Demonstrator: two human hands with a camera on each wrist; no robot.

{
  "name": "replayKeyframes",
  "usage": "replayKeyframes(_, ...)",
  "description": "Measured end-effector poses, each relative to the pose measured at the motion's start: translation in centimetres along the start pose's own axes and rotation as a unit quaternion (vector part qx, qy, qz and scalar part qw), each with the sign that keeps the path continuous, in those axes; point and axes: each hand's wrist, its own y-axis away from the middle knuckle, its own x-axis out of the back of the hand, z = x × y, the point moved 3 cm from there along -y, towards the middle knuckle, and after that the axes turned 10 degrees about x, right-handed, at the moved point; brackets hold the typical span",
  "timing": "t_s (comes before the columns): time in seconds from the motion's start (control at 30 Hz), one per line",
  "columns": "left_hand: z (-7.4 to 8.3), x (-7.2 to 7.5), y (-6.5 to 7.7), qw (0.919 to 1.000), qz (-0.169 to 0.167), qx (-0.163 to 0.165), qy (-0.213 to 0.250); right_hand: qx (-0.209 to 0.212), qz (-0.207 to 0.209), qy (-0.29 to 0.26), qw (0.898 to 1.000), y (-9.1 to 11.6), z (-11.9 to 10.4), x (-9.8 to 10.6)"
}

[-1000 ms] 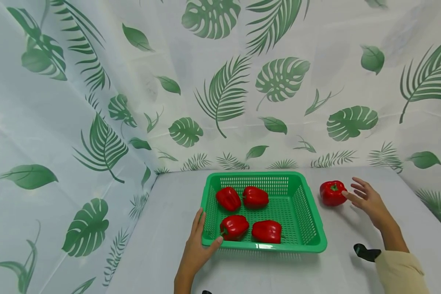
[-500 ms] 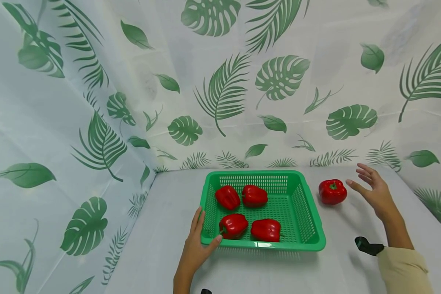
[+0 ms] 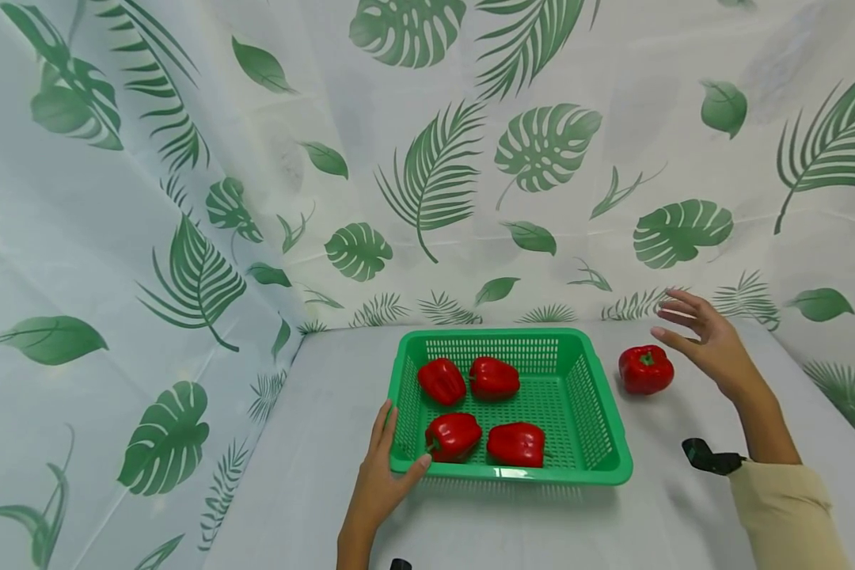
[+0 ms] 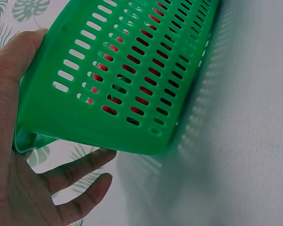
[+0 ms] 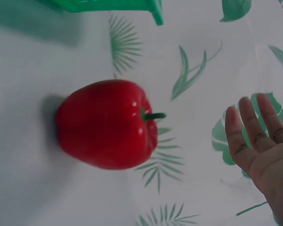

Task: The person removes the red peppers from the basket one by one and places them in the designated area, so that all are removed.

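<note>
A red bell pepper [image 3: 645, 370] stands upright on the white table, to the right of a green plastic basket [image 3: 527, 475]; its green stem shows in the right wrist view. My right hand [image 3: 712, 340] is raised just above and to the right of this pepper, fingers spread and holding nothing. At the basket's near left corner rests my left hand [image 3: 381, 479], its thumb on the near rim and its fingers stretched along the left side. Inside the basket lie several more red peppers, among them a front left pepper [image 3: 454, 437] and a front right pepper [image 3: 516, 445].
A white curtain with green leaf prints [image 3: 427, 174] rises behind the table and along its left. The white tabletop [image 3: 313, 443] runs out on both sides of the basket. A black wrist mount [image 3: 712, 457] sits at my right sleeve.
My right hand has drawn away from the single pepper and lifted up over the table, now above and right of it. The left hand and the peppers stay where they were.
</note>
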Motion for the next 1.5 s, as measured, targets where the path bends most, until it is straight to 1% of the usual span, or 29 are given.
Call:
replayKeyframes(0.2,-0.1,-0.1,0.0,1.0,-0.005,0.004,0.006,0.038,-0.042,-0.012,0.998,-1.4,-1.6,-0.8)
replayKeyframes(0.37,-0.2,-0.1,0.1,1.0,-0.003,0.005,0.005,0.074,-0.094,-0.017,0.993,-2.4,-2.9,-1.8)
replayKeyframes(0.6,-0.2,-0.1,0.1,1.0,-0.005,0.006,0.004,0.109,-0.159,-0.028,0.981,-4.0,-5.4,-3.6)
replayKeyframes(0.73,-0.2,0.0,0.1,1.0,-0.002,0.003,0.006,0.123,-0.2,-0.044,0.971,-4.9,-6.3,-4.8)
replayKeyframes(0.87,0.0,0.1,0.0,1.0,-0.001,-0.002,0.009,0.13,-0.232,-0.056,0.962,-5.7,-6.9,-5.9)
replayKeyframes(0.97,0.1,0.2,-0.2,1.0,-0.002,-0.003,0.009,0.127,-0.255,-0.061,0.957,-6.1,-7.3,-6.8)
replayKeyframes(1.07,0.2,0.3,-0.4,1.0,-0.002,-0.003,0.009,0.126,-0.283,-0.073,0.948,-6.5,-7.6,-7.9)
replayKeyframes(1.2,0.1,0.3,-0.3,0.9999,-0.003,0.004,0.013,0.113,-0.318,-0.092,0.937,-7.1,-7.4,-9.8)
replayKeyframes(1.37,-0.1,0.1,-0.3,0.9998,-0.007,0.012,0.012,0.075,-0.343,-0.114,0.929,-7.2,-6.9,-11.8)
replayKeyframes(1.5,-0.1,-0.1,-0.2,0.9998,-0.009,0.015,0.013,0.055,-0.355,-0.133,0.924,-7.3,-6.5,-13.1)
